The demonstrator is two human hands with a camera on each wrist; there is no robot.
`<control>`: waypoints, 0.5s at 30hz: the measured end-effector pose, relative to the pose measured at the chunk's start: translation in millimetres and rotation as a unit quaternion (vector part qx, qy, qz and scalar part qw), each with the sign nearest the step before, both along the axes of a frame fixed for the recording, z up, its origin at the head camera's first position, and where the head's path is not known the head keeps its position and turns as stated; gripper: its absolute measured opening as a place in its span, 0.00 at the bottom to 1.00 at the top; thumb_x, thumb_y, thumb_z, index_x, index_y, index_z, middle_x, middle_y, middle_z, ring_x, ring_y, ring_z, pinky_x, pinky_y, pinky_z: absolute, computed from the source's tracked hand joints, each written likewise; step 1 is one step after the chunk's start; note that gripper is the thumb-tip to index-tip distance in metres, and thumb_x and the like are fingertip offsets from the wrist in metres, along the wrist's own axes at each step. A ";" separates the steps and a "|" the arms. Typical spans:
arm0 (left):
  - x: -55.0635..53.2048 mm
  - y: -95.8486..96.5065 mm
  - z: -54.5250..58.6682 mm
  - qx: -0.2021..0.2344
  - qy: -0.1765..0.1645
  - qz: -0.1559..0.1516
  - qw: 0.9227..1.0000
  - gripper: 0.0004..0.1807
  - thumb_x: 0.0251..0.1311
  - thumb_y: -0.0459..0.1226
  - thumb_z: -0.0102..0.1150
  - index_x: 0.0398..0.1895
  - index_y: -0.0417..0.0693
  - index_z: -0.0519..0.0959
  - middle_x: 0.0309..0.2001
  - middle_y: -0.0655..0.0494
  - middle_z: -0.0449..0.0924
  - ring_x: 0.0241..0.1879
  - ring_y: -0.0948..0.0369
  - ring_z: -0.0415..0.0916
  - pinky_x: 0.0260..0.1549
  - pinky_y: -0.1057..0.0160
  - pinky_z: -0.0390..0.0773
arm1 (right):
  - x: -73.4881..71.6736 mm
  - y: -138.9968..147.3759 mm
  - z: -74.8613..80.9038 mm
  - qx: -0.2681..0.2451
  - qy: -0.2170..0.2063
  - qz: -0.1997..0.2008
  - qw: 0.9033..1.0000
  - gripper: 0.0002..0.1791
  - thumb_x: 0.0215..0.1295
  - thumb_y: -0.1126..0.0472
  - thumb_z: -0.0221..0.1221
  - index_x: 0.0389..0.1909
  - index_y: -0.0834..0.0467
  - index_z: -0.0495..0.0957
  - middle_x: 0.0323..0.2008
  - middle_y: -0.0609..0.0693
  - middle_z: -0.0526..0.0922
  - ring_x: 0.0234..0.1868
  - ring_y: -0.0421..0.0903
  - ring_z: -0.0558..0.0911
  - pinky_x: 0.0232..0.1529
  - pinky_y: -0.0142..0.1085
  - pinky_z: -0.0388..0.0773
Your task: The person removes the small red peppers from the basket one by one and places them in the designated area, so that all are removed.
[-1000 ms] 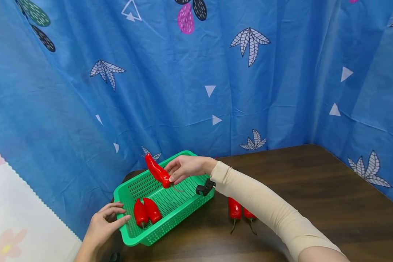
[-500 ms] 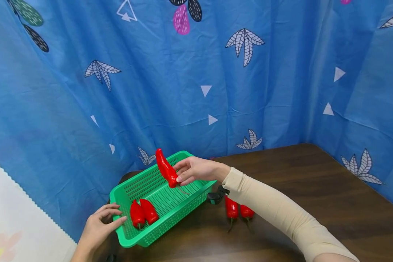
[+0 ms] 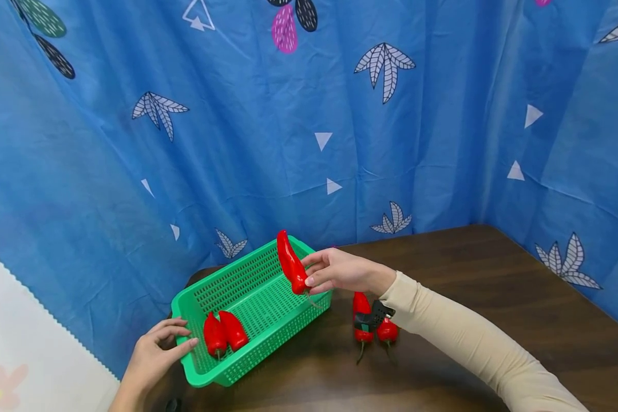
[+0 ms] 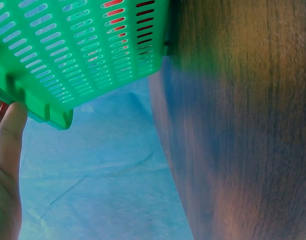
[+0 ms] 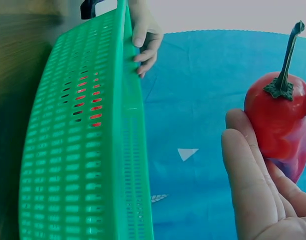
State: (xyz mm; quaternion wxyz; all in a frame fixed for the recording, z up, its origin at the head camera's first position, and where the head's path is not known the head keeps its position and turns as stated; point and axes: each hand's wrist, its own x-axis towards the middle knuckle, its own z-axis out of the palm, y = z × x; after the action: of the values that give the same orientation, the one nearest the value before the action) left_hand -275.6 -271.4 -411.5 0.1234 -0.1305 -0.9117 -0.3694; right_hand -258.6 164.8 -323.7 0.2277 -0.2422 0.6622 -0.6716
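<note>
My right hand (image 3: 342, 270) pinches a long red pepper (image 3: 291, 264) near its stem end, above the right end of a green plastic basket (image 3: 268, 345). The pepper's tip points up and its thin stem hangs toward the lower right. In the right wrist view the green stem of this pepper (image 5: 277, 117) shows clearly, with fingers around the body. Two red peppers (image 3: 215, 336) lie side by side at the basket's left end. My left hand (image 3: 154, 353) grips the left rim, thumb on the inner side and fingers over the edge. The left wrist view shows the perforated basket wall (image 4: 88, 55).
Two more red peppers (image 3: 387, 330) lie on the dark wooden table (image 3: 453, 274) right of the basket, partly behind the black wrist camera (image 3: 373, 317). A blue patterned curtain (image 3: 288, 143) hangs behind the table. A white flowered cloth (image 3: 26, 343) is at left.
My right hand has moved right with the pepper, from over the basket's middle toward its right end, and the pepper has turned more upright. The left hand stays on the rim.
</note>
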 end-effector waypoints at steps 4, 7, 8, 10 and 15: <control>-1.3 -1.3 0.6 -0.001 0.008 -0.001 1.000 0.12 0.57 0.46 0.73 0.37 0.48 0.87 0.55 0.54 0.78 0.46 0.92 0.62 0.43 0.87 0.70 | 5.4 11.3 -2.0 -0.009 -0.004 -0.010 1.000 0.30 0.68 0.66 0.62 0.68 0.70 0.64 0.47 0.51 0.86 0.47 0.47 0.87 0.59 0.52 0.74; -1.5 -1.8 1.0 -0.003 0.014 -0.002 1.000 0.12 0.57 0.46 0.73 0.37 0.48 0.87 0.56 0.50 0.78 0.46 0.93 0.62 0.43 0.88 0.69 | 9.5 17.6 -3.7 -0.008 -0.005 -0.020 1.000 0.31 0.68 0.67 0.62 0.68 0.70 0.63 0.47 0.51 0.86 0.47 0.46 0.87 0.56 0.48 0.79; -1.6 -1.9 0.9 -0.005 0.015 -0.002 1.000 0.12 0.57 0.46 0.73 0.37 0.49 0.87 0.56 0.50 0.78 0.46 0.93 0.61 0.43 0.88 0.69 | 11.0 19.8 -4.4 -0.007 -0.006 -0.023 1.000 0.30 0.68 0.67 0.62 0.68 0.70 0.64 0.47 0.51 0.86 0.47 0.46 0.87 0.55 0.47 0.80; -1.6 -1.9 0.7 -0.004 0.015 -0.002 1.000 0.12 0.57 0.46 0.73 0.37 0.49 0.87 0.56 0.51 0.78 0.46 0.93 0.61 0.43 0.88 0.69 | 13.9 24.4 -6.1 0.001 -0.007 -0.031 0.999 0.30 0.68 0.66 0.62 0.67 0.70 0.64 0.46 0.51 0.86 0.46 0.46 0.87 0.54 0.45 0.81; -1.7 -1.6 -0.7 0.000 0.014 -0.006 1.000 0.13 0.57 0.46 0.73 0.37 0.48 0.87 0.55 0.51 0.78 0.46 0.92 0.62 0.42 0.88 0.69 | 21.7 39.0 -13.9 0.018 -0.003 -0.047 0.999 0.30 0.67 0.64 0.63 0.66 0.70 0.65 0.45 0.50 0.87 0.46 0.47 0.87 0.56 0.46 0.80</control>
State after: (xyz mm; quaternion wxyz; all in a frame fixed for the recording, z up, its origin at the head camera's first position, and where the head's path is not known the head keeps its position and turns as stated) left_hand -277.3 -273.0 -412.2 0.1337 -0.1410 -0.9090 -0.3687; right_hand -236.9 203.8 -337.5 0.2021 -0.2050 0.6838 -0.6705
